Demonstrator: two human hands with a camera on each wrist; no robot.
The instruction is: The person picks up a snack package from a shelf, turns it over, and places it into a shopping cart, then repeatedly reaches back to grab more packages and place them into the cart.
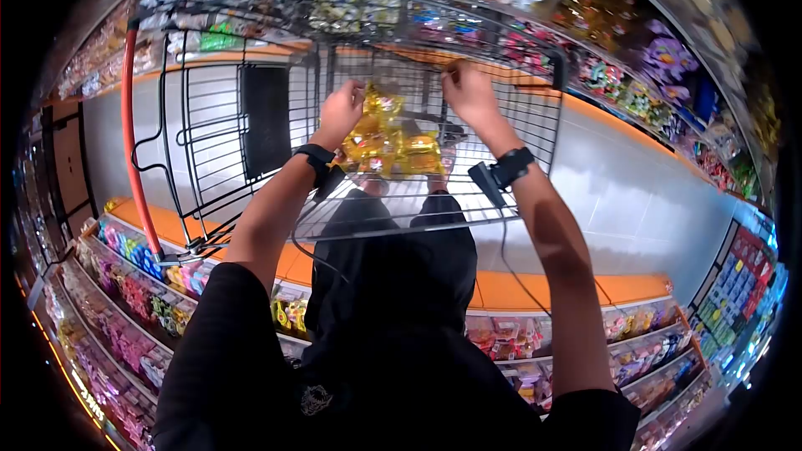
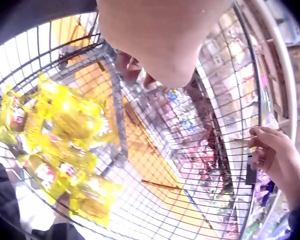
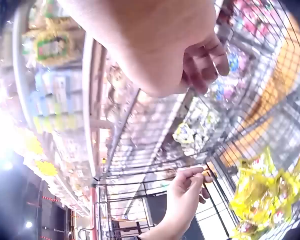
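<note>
Several shiny yellow snack packets [image 1: 386, 146] lie together in the bottom of a black wire shopping cart [image 1: 535, 129]. My left hand [image 1: 342, 110] is over the cart, at the upper left of the packets, its fingers loosely bent. In the right wrist view, no packet shows in that left hand [image 3: 182, 197]. Farther right, my right hand [image 1: 469, 93] hovers over the cart's right part, apart from the packets. Its fingers [image 3: 202, 65] curl loosely with nothing visible in them. The packets [image 2: 70, 120] also fill the left side of the left wrist view.
A red handle bar [image 1: 129, 125] runs along the cart's left side, near a black panel [image 1: 265, 121]. Stocked shelves [image 1: 618, 88] stand beyond the cart. Behind me, more shelves [image 1: 134, 284] of bagged goods have an orange top ledge [image 1: 535, 291]. Pale tiles [image 1: 618, 167] cover the floor.
</note>
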